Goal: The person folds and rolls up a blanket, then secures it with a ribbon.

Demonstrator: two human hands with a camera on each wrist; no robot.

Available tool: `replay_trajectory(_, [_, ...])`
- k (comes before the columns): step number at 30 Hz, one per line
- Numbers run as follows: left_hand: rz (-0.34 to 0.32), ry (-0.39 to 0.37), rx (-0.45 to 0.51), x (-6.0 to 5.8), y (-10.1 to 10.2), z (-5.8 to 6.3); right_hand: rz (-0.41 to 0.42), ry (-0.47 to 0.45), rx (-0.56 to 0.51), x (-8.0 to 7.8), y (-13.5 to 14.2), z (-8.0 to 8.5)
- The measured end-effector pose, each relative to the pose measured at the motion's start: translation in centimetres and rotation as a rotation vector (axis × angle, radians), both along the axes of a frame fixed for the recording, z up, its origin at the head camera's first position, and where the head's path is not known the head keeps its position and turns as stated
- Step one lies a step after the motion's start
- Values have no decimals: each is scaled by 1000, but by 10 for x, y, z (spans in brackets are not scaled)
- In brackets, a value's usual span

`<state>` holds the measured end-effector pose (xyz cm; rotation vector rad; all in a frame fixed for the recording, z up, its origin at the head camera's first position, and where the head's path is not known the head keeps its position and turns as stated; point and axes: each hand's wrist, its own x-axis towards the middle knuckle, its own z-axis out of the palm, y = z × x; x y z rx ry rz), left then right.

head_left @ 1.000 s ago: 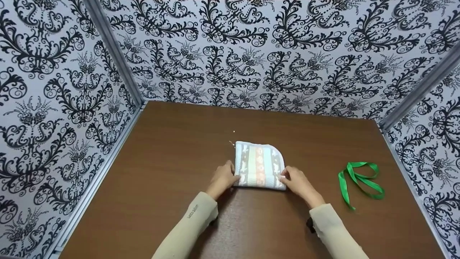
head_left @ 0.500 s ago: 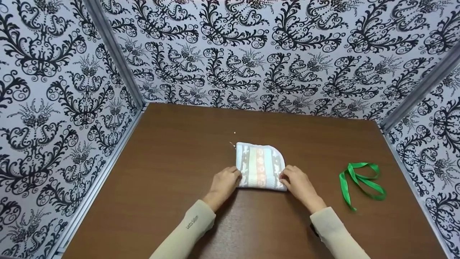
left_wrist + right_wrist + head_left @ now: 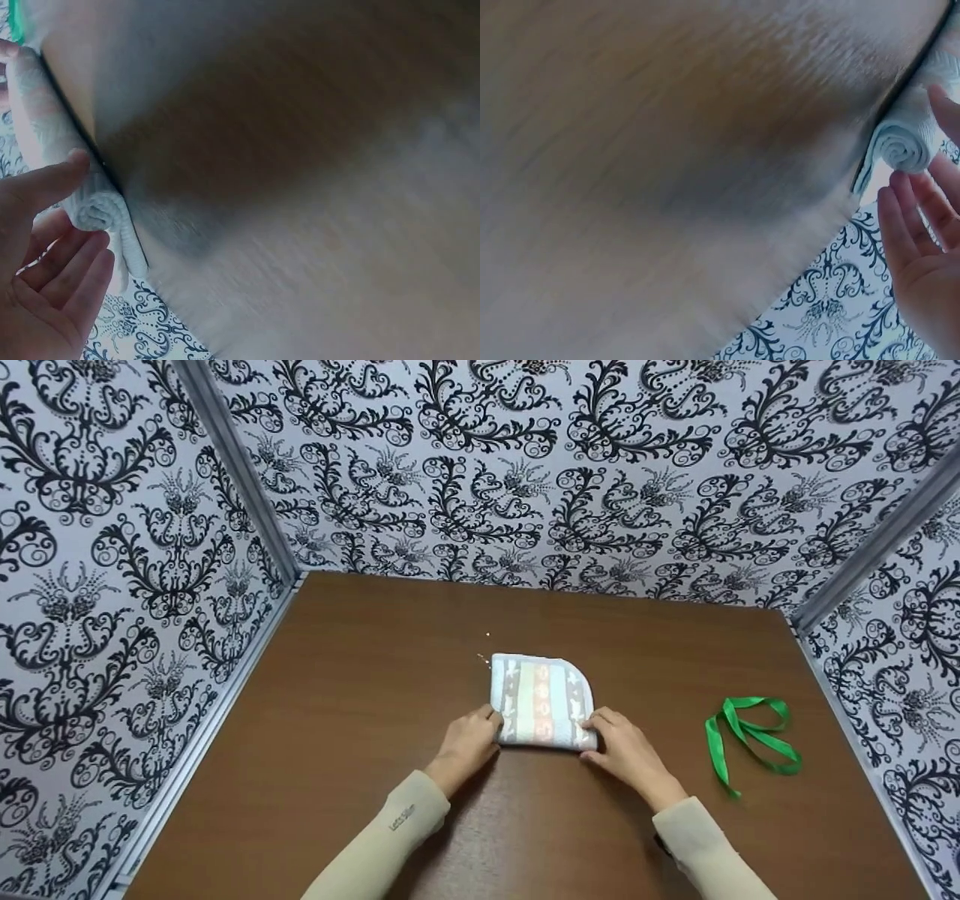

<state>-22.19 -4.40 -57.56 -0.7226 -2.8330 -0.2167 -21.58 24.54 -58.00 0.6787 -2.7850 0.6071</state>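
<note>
A small striped towel (image 3: 544, 701) with pastel bands and pale figures lies on the table, its near edge rolled up. In the left wrist view the roll's spiral end (image 3: 97, 210) shows between thumb and fingers of my left hand (image 3: 466, 742), which holds the left end. My right hand (image 3: 628, 750) holds the other end, its fingers on top and its thumb low at the near edge. The right wrist view shows that end's tight spiral (image 3: 904, 148) with a flat layer trailing from it. The far right corner of the towel is rounded.
A loosely looped green ribbon (image 3: 750, 735) lies to the right of my right hand. The brown table (image 3: 360, 675) is bounded at the back and sides by patterned walls (image 3: 480, 472). Small white specks (image 3: 484, 660) lie beside the towel's far left corner.
The near roll has turned slightly away from me, so the towel is a little shorter. My right thumb has dropped to the near edge, and my left thumb no longer shows on top.
</note>
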Motion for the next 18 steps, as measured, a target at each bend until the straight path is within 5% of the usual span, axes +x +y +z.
replay_trajectory(7, [-1, 42, 25, -8, 1, -4, -5, 35, 0, -6, -4, -3])
replay_trajectory(12, [51, -127, 150, -16, -4, -4, -12, 0, -28, -9, -4, 3])
replay_trajectory(18, [82, -285, 304, -21, -9, -2, -9, -147, -56, -12, -1, 11])
